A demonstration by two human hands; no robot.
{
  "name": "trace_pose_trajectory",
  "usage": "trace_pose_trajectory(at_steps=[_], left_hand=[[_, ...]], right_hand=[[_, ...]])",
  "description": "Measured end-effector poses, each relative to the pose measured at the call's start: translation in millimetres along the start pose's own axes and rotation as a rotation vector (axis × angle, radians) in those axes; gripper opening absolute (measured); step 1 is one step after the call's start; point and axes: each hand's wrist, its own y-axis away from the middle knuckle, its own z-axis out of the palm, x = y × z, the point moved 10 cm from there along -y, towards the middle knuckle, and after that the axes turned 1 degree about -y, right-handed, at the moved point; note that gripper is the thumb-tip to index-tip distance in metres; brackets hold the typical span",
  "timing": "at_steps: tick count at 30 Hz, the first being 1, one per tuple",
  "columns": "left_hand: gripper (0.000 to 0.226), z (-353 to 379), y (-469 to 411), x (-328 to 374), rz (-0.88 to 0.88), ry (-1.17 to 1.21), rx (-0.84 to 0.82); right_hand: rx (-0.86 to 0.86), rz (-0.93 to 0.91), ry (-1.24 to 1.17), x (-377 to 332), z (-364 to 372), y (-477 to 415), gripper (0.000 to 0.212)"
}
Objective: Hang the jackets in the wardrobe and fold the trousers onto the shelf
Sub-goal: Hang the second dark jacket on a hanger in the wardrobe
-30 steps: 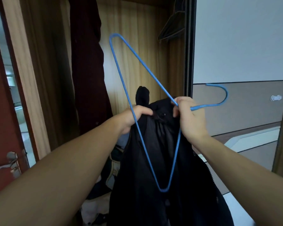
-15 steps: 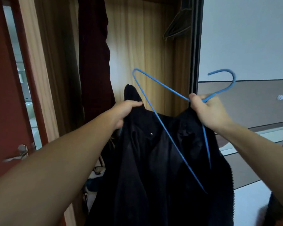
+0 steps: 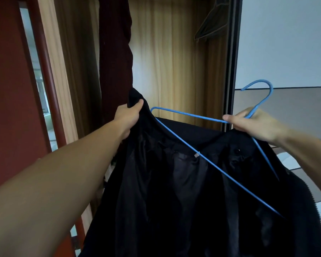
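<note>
Black fabric jacket (image 3: 174, 191) held up before the open wooden wardrobe (image 3: 170, 62)
Left hand (image 3: 130, 115) grips its shoulder, right hand (image 3: 256, 125) clutches the blue wire hanger (image 3: 208, 158) lying across the lining; a dark maroon garment (image 3: 115, 62) hangs behind, red door (image 3: 9, 89) left

Black jacket (image 3: 183, 182) in left hand (image 3: 128, 115), blue hanger (image 3: 202, 153) in right hand (image 3: 256, 125).

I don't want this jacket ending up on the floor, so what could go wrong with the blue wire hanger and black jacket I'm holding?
The blue wire hanger lies tilted across the open black jacket, apparently seated in neither shoulder, so the jacket may slide off. Its lower corner could snag the fabric. Your left hand grips only one collar edge, which might slip.
</note>
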Motion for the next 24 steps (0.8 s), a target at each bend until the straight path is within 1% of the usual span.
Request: trace_pose_trajectory(at_steps=[3, 6, 8, 12, 15, 17, 19, 21, 24], left_hand=[[0.022, -2.3, 0.3, -4.2, 0.001, 0.009, 0.021], [0.033, -0.3, 1.4, -5.7, -0.015, 0.014, 0.002], [0.034, 7.4, 3.2, -2.6, -0.009, 0.029, -0.044], [0.023, 35.2, 14.4, 11.5, 0.035, -0.001, -0.135], [0.025, 71.8, 29.7, 21.8, 0.079, -0.087, -0.234], [0.028, 96.9, 41.9, 27.7, 0.146, -0.148, -0.305], [0.031, 116.5, 52.5, 28.1, 0.203, -0.218, -0.384], [0.034, 124.3, 56.1, 24.1, 0.218, -0.281, -0.426], [0.033, 114.5, 46.9, 22.6, 0.207, -0.263, -0.389]], right_hand=[[-0.012, -0.001, -0.044, -0.5, -1.5, 1.1, 0.056], [-0.048, 0.009, -0.012, 2.7, 2.7, 1.2, 0.056], [-0.104, 0.013, 0.076, 6.6, 14.3, -1.0, 0.059], [-0.191, -0.017, 0.133, 13.1, 44.1, -8.3, 0.060], [-0.226, -0.095, 0.222, 3.7, 67.2, -13.9, 0.061], [-0.204, -0.166, 0.263, -9.6, 75.6, -17.8, 0.062], [-0.186, -0.174, 0.209, -16.4, 75.4, -20.9, 0.062], [-0.229, -0.145, 0.149, -15.6, 75.6, -21.0, 0.058], [-0.348, -0.106, 0.144, -13.3, 82.2, -15.5, 0.058]])
